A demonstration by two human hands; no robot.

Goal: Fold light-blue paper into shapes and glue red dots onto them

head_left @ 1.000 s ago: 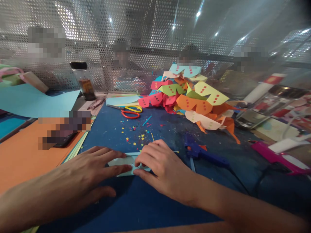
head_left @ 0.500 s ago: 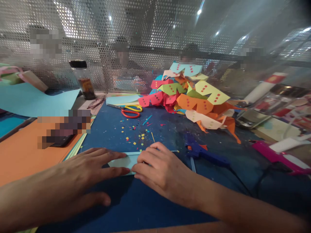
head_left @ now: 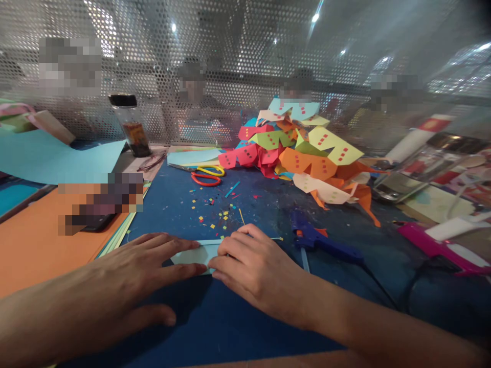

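Observation:
A folded piece of light blue paper [head_left: 187, 256] lies flat on the dark blue table in front of me, with a narrow fold along its far edge. My left hand [head_left: 148, 271] is open, fingers stretched out; its fingertips rest on the left part of the paper and its thumb is spread over the table. Curled and closed, my right hand [head_left: 255, 268] presses on the right part of the same paper and hides much of it. A thin strip end pokes out beyond its knuckles.
Past the hands lie paper scraps [head_left: 222, 219] and red-and-yellow scissors [head_left: 207, 176]. Colourful folded paper shapes [head_left: 303, 153] are heaped behind. A blue glue gun [head_left: 326, 243] with its cord sits to the right, orange sheets [head_left: 34, 235] to the left, a jar [head_left: 136, 128] farther back.
Both hands stay almost in place on the paper. The left fingertips have shifted very slightly right; nothing else on the table has visibly moved.

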